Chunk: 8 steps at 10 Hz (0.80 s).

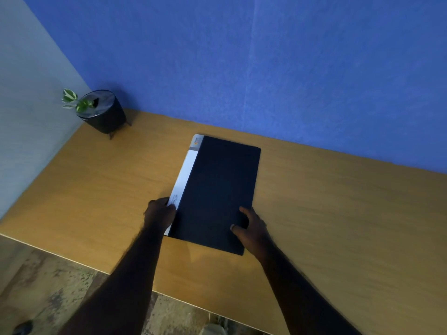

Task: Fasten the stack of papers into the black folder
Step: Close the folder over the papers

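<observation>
The black folder (217,189) lies closed and flat on the wooden table (326,213), its long side running away from me. A white spine strip (185,175) with a small orange logo runs along its left edge. My left hand (159,213) grips that white strip near the folder's near-left corner. My right hand (251,228) rests on the cover near the near-right corner, fingers curled at the edge. No loose papers show; whatever is inside the folder is hidden by the cover.
A small green plant in a black pot (104,112) stands at the table's far left corner. A blue wall (266,68) rises right behind the table. The table's near edge (96,269) runs diagonally, with mottled floor below it.
</observation>
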Motion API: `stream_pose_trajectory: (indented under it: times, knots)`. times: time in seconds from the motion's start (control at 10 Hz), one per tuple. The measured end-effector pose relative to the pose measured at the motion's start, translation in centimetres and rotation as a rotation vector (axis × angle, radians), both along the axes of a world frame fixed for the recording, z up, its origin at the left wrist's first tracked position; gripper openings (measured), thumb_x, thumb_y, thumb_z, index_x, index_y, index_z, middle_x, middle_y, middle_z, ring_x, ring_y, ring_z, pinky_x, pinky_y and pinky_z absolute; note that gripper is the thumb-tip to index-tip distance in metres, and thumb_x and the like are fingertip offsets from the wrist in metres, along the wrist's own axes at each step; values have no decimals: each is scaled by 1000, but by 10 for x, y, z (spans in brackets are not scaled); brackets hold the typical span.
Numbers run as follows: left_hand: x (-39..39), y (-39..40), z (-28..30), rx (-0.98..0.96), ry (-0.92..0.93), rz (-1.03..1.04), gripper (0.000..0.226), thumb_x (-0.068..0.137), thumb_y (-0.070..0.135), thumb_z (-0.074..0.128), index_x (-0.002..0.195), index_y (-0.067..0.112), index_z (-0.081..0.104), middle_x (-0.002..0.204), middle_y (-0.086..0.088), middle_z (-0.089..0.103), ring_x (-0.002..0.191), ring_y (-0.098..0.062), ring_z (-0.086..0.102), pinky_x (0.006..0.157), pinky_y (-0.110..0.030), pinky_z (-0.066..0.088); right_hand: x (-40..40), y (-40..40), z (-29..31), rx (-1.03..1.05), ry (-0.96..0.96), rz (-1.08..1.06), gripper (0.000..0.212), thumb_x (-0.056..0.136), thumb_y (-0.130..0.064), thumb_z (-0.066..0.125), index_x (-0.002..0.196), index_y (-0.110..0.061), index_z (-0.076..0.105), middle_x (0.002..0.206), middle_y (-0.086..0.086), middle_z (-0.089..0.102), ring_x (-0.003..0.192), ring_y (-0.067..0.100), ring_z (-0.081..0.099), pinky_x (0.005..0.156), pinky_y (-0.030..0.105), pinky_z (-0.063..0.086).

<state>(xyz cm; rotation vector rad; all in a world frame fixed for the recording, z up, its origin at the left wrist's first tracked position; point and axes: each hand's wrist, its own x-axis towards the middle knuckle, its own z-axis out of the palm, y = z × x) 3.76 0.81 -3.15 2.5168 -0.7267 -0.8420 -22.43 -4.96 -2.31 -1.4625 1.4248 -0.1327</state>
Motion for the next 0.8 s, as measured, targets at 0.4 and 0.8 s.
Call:
stream_pose_trajectory:
  times: [0.4, 0.8]
  knots:
    - [15, 2, -1, 10, -8, 8, 33, 86, 23, 48, 109, 15, 71, 111, -12, 69, 93, -35, 65, 85, -44, 58, 15, -5, -12, 36, 13, 45, 81, 85, -40, 74, 154, -35, 32, 161, 0, 34, 145, 25, 39, 114, 49, 42]
    - [-32, 12, 44, -76, -280, -143, 49, 96, 26, 52, 145, 21, 50, 147, -7, 47, 131, -32, 46, 107, -52, 40, -41, 6, 26, -189, 240, 68, 70, 96, -44, 58, 157, -27, 28, 170, -2, 15, 153, 26, 25, 115, 52, 37]
